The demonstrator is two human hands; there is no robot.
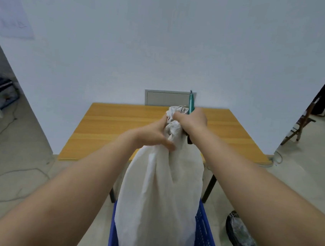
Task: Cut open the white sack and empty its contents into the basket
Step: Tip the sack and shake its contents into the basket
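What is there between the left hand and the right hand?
In the head view, the gathered neck of the white sack lies between the left hand and the right hand; both grip it.

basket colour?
Blue, with perforated walls; the basket shows in the head view, under the sack.

Tall white woven-fabric sack [159, 198] standing upright in blue perforated plastic basket [204, 241] on pale floor. Left hand [152, 135] gripping gathered neck below tied top. Right hand [193, 119] holding bunched top, also clasping teal-handled cutting tool [191, 101], tip pointing up. Rectangular orange wooden table [117, 126] standing behind sack, against white wall. Dark plastic bag [242, 235] lying on floor, right of basket.
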